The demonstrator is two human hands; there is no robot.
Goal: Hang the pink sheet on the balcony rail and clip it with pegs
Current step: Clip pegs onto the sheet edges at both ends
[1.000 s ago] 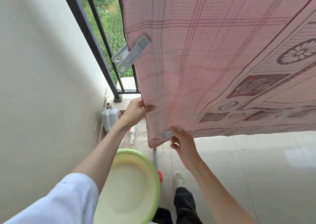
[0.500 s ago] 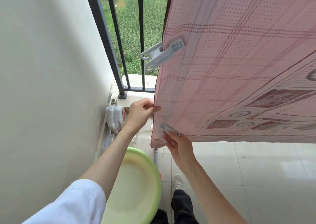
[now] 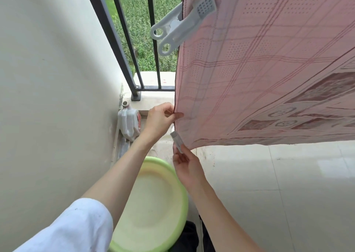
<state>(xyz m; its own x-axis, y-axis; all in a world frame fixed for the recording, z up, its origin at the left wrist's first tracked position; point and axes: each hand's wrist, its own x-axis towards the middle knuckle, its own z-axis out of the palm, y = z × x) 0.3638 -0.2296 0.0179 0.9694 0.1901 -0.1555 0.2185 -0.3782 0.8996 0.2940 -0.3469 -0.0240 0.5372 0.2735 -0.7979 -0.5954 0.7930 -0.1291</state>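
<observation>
1. Pink sheet (image 3: 269,69) hangs over the balcony railing (image 3: 123,40), draped down the inside; its left vertical edge runs from the upper peg down to the bottom corner near both hands.
2. Change over the last second: the view has swung in and right, so the sheet edge and upper peg (image 3: 182,23) now sit much nearer centre and larger. The sheet itself looks no differently hung; that peg is clamped on the edge as before.
3. Left hand (image 3: 160,117) has stayed pinching the sheet's left edge, thumb and fingers closed on the fabric, just above the corner.
4. Right hand (image 3: 187,165) grips a second peg (image 3: 177,139). A second ago it lay roughly flat against the fabric; now it's turned nearly upright, tip at the sheet's edge just below the left hand. Can't tell whether its jaws are apart or already biting cloth.
5. Read: one peg on, second being lined up on the lower edge. Task looks partly done; clamp not confirmed.
6. Edges and room:
   - Wall (image 3: 48,78) close on the left, so little sideways room past the sheet edge.
   - Railing bars sit behind the edge; open gap between wall post and sheet.
   - Green basin (image 3: 180,194) directly below the hands, white jug (image 3: 128,123) on the floor by the wall, near the left hand but apart.
   - Tiled floor (image 3: 278,194) opens out to the right under the sheet's lower hem.
</observation>
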